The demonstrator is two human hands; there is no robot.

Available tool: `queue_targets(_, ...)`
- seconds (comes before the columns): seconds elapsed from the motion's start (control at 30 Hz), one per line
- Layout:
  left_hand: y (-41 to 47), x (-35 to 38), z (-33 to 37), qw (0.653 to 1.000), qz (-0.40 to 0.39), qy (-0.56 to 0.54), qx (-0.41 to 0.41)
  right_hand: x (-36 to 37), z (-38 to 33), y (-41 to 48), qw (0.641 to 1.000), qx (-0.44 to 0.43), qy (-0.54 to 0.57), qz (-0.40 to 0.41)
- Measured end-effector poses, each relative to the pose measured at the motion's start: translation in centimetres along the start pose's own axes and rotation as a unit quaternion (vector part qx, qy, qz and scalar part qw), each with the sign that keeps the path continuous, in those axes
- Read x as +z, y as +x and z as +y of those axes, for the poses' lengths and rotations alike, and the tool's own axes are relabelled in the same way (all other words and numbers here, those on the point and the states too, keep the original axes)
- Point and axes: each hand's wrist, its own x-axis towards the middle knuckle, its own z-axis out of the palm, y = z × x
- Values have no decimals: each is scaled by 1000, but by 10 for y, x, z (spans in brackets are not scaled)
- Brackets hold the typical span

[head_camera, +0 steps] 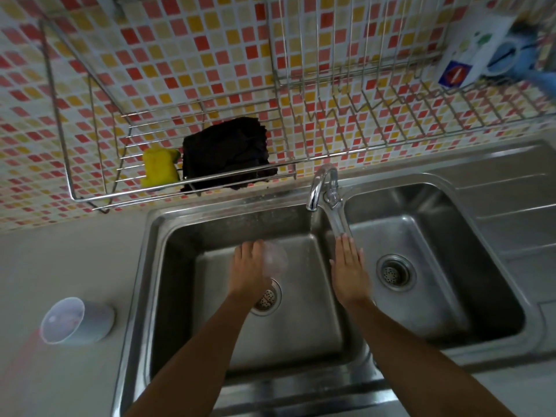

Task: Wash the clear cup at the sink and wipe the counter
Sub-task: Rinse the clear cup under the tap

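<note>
Nearest the camera, two bare forearms enter from 6 o'clock and reach over the front rim of the double steel sink (141, 266).

At 9 o'clock, on the pale worktop (60, 260) left of the sink, a white tumbler (78, 320) lies on its side, mouth turned toward the camera, well apart from both hands.

Left hand (249, 272): over the left basin, just above its drain strainer (267, 297). It is holding the clear cup (274, 258), fingers wrapped round the cup's left side. The cup is tilted and faint in outline; which end is up cannot be told. It sits at the centre of the view, inside the left basin area, clear of the basin floor as far as can be judged.

Right hand (349, 266): flat and wide, fingers extended together, holding nothing, palm down over the divider between the two basins. Its fingertips lie at the lower end of the long faucet handle (338, 218); contact cannot be confirmed.

The right basin, at 3 o'clock, carries its own drain strainer (394, 273).

Further off, at 12 o'clock, the chrome faucet (319, 188) arches toward the left basin. A thin stream appears to fall from the spout.

Beyond, a wire rack (90, 121) hangs on the mosaic tile wall (186, 55). In it, at 11 o'clock, a yellow sponge (159, 168) stands just beside a dark cloth (228, 152). At 1 o'clock, a white carton (472, 52) rests in the rack's right section.
</note>
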Motion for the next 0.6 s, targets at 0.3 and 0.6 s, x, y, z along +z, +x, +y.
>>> queue_targets(0.3,-11,-4,-15,992,-49,118,1,4,2,1,1000,-16,-18,4)
queue_targets(0.6,-13,-16,-24,969,-23,238,63,5,3,0,1000,-23,-14,9)
